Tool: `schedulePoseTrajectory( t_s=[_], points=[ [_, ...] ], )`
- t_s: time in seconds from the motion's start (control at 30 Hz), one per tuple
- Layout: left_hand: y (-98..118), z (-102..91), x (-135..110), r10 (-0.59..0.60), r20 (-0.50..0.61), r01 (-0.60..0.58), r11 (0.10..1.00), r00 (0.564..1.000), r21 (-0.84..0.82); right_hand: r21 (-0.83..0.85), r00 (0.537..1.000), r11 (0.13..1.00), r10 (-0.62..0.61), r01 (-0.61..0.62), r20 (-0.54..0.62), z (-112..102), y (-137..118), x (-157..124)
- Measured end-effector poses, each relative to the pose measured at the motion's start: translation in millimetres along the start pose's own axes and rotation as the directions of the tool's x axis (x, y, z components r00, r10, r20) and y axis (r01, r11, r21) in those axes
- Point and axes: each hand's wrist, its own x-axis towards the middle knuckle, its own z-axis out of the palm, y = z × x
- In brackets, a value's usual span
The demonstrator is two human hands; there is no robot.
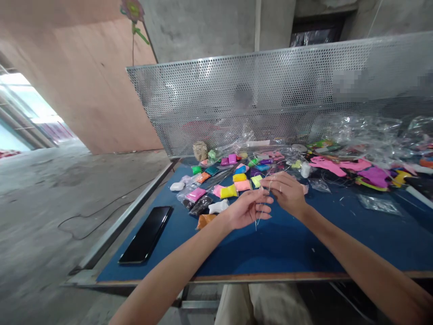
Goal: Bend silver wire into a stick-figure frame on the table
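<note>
My left hand is over the blue table, palm partly up, pinching a thin silvery wire between thumb and forefinger while its other fingers are loosely curled. Strands of the wire hang down past those fingers. Right beside it, my right hand has its fingertips closed on the upper part of the same wire. Just beyond the hands lie small soft packets in many colours, among them a yellow packet, a peach packet and a white packet.
A black phone lies at the table's left. A perforated metal panel rises along the back. On the right are pink cut pieces, a purple piece and heaped clear plastic bags. A stone-like lump stands at the back left.
</note>
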Motion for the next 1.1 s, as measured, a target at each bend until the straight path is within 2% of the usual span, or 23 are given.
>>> schedulePoseTrajectory(
  t_s=[0.2, 0.4, 0.57, 0.87, 1.1],
  points=[
    [-2.7, 1.8, 2.3, 0.024, -0.034, -0.022, 0.998, 0.999, 0.061, -0.041, 0.999, 0.999, -0.03, 0.028, -0.026, -1.5, -2.1, 2.1],
    [-5.7, 3.2, 1.3, 0.156, -0.029, -0.144, 0.96, 0.987, 0.241, 0.046, 0.998, 0.998, 0.041, -0.043, 0.042, -5.4, -3.6, 1.8],
    [-2.4, 4.8, 0.1, 0.27, -0.037, -0.245, 0.917, 0.962, 0.316, 0.124, 0.994, 0.99, 0.052, -0.063, 0.092, -12.1, -3.0, 2.0],
    [-3.6, 2.8, 0.3, 0.238, 0.013, -0.224, 0.894, 0.971, 0.388, 0.158, 0.993, 0.986, 0.033, -0.05, 0.11, -15.3, 1.6, 3.3],
    [1.7, 2.1, -3.6, 0.246, 0.065, -0.241, 0.806, 0.967, 0.54, 0.126, 0.993, 0.991, 0.022, -0.036, 0.113, -17.0, 7.4, -1.8]
  ],
)
